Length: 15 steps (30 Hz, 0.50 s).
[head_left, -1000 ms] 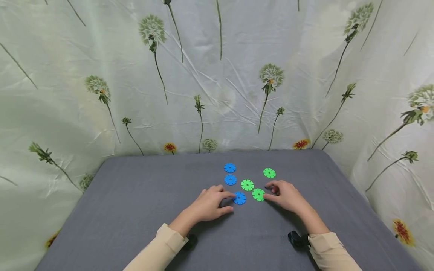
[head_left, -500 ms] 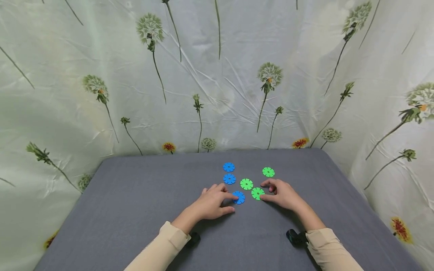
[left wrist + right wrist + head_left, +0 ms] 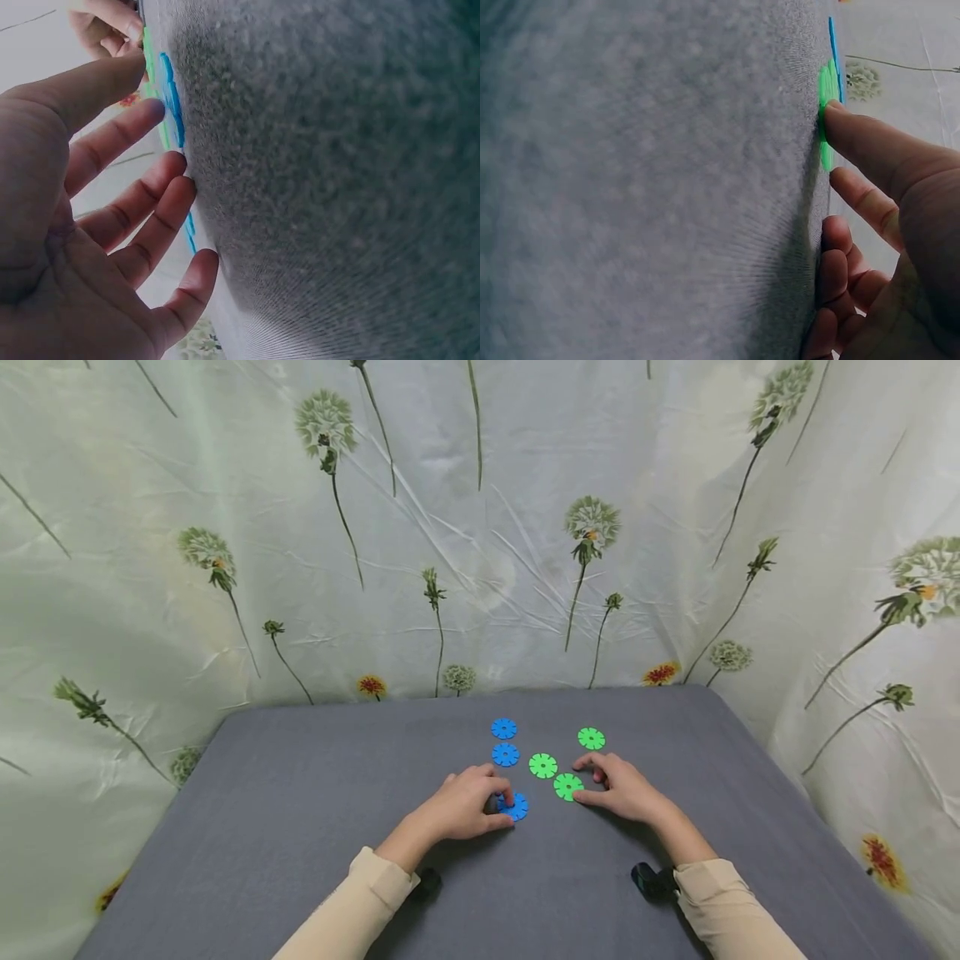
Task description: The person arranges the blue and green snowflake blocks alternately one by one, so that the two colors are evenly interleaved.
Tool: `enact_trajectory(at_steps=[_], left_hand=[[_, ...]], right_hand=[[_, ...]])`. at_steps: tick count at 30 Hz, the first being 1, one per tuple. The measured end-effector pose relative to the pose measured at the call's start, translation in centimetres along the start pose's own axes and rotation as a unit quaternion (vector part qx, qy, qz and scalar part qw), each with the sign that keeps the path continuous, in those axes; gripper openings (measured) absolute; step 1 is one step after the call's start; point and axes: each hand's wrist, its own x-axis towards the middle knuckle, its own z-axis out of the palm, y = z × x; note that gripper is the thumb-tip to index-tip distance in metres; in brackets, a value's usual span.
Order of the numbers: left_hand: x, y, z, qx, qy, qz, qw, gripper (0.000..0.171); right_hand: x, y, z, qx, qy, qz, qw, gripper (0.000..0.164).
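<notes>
A slotted blue plastic disc [image 3: 519,811] lies on the grey cloth under the bent index finger of my left hand [image 3: 459,807], whose thumb is by its near edge. In the left wrist view that index fingertip meets the blue disc [image 3: 172,101] and the thumb stands apart from the finger. My right hand [image 3: 630,791] touches the edge of a slotted green disc [image 3: 562,783] with its thumb. The right wrist view shows the thumb on the green disc [image 3: 826,81], its index finger apart and the other fingers curled loosely.
Just beyond that green disc lies another green disc [image 3: 536,762], with a third green disc [image 3: 585,735] farther back. Two more blue discs, a nearer blue disc [image 3: 498,751] and a farther blue disc [image 3: 497,725], line up behind the left hand. A flower-print curtain [image 3: 517,560] hangs behind the table [image 3: 337,760].
The left index finger has come onto the nearest blue disc and bent, and that disc has slid left and toward me. The right thumb has moved slightly onto its green disc's edge.
</notes>
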Motion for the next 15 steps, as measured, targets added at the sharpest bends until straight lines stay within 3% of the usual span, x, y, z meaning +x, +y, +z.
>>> enact_trajectory(at_steps=[8,15], left_hand=[[1.1,-0.9,0.0,-0.032,-0.02,-0.018,0.9991,0.049],[1.6,-1.7,0.3,-0.081,-0.019,-0.022,0.9963,0.048]], right_hand=[[0.1,0.0,0.0,-0.009,-0.006,0.01,1.0,0.041],[0.1,0.0,0.0,-0.005,-0.009,0.006,1.0,0.041]])
